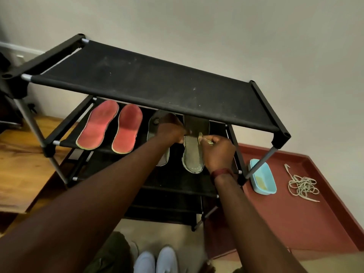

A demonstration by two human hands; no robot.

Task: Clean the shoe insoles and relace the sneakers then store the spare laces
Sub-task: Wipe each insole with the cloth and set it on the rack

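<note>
Your right hand (218, 152) pinches a small pale item (206, 141) at the grey insole (194, 156); your left hand's (170, 132) hold is unclear. Tug hard and the insole could slide off the shelf (68, 144).

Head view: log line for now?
left hand: pinches right grey insole | right hand: pinches it | red insoles: same shelf, untouched | laces: on floor

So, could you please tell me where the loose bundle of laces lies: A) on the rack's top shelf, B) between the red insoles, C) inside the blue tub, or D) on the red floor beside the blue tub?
D: the laces lie tangled on the red floor, apart from the blue tub.
</note>
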